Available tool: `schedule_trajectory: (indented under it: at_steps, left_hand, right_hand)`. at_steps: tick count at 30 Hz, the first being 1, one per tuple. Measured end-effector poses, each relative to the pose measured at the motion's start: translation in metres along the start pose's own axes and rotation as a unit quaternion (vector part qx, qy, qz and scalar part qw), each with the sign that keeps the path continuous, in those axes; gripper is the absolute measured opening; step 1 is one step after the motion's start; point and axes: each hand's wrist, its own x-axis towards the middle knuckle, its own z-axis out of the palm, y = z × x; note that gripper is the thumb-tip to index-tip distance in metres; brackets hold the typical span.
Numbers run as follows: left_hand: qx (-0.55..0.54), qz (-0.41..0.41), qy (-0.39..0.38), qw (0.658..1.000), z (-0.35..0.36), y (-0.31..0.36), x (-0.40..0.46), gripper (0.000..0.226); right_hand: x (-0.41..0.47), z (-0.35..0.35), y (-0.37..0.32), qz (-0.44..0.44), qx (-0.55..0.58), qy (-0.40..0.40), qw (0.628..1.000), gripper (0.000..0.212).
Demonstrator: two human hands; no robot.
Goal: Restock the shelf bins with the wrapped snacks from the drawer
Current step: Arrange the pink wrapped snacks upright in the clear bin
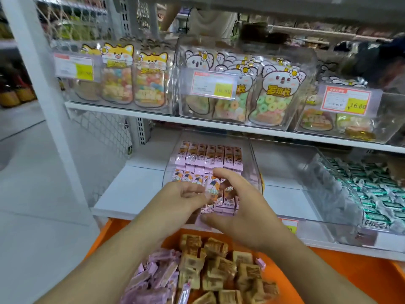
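Both hands are meeting at the centre of the frame, over the front of the clear shelf bin (173,154) on the lower shelf; the left hand (182,197) is pinching a pink wrapped snack (211,189) between thumb and fingertips, holding it upright just above the rows already lying in the bin; the right hand (238,207) is curling around the same packet from the other side, its fingers arching over the top and its thumb reaching underneath, though whether it is truly gripping I cannot tell; behind them, pink packets (210,155) are standing in neat rows toward the back of the bin; at the bottom of the frame the orange drawer (350,275) is sitting open, holding loose pink snacks (153,279) at lower left and tan wrapped snacks (225,266) beside them; to the right a second clear bin (328,194) is holding green-wrapped candies (377,194); on the upper shelf, bagged gummies (271,99) are standing behind price tags (212,84).
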Motion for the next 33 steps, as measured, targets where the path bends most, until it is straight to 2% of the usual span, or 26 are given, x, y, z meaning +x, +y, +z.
schedule_trajectory:
  at_steps: [2,4,7,10,13,18,21,26,29,33]
  left_hand:
    - [0.041,0.046,0.040,0.997,-0.011,0.001,0.002,0.011]
    - [0.130,0.099,0.114,0.980,-0.025,-0.002,0.007,0.009]
    - [0.221,0.146,0.179,0.948,-0.045,-0.012,0.017,0.029]
    - [0.254,0.124,0.150,0.947,-0.056,-0.019,0.020,0.042]
    - [0.234,0.095,0.103,0.962,-0.060,-0.027,0.021,0.044]
    - [0.206,0.085,0.086,0.971,-0.068,-0.034,0.024,0.048]
    - [0.210,0.093,0.077,0.970,-0.069,-0.036,0.021,0.049]
    - [0.199,0.096,0.058,0.974,-0.067,-0.036,0.016,0.047]
    - [0.184,0.097,0.047,0.977,-0.071,-0.037,0.005,0.047]
    - [0.185,0.075,0.037,0.979,-0.077,-0.041,-0.017,0.053]
  right_hand:
    - [0.009,0.006,-0.006,0.012,0.003,0.009,1.000,0.095]
    - [0.028,0.012,-0.013,0.018,0.011,0.013,1.000,0.096]
    - [0.066,0.026,-0.015,0.013,-0.011,0.003,1.000,0.097]
    - [0.102,0.044,-0.011,0.036,-0.036,-0.038,0.998,0.097]
    - [0.124,0.062,-0.007,0.041,-0.045,-0.077,0.995,0.096]
    - [0.133,0.082,-0.003,0.043,-0.075,-0.117,0.989,0.094]
    - [0.130,0.080,-0.004,0.042,-0.075,-0.117,0.989,0.090]
    - [0.111,0.070,-0.009,0.059,-0.031,-0.106,0.992,0.103]
    - [0.089,0.063,-0.013,0.049,-0.039,-0.080,0.995,0.098]
    - [0.035,0.052,-0.017,0.025,-0.031,-0.043,0.998,0.077]
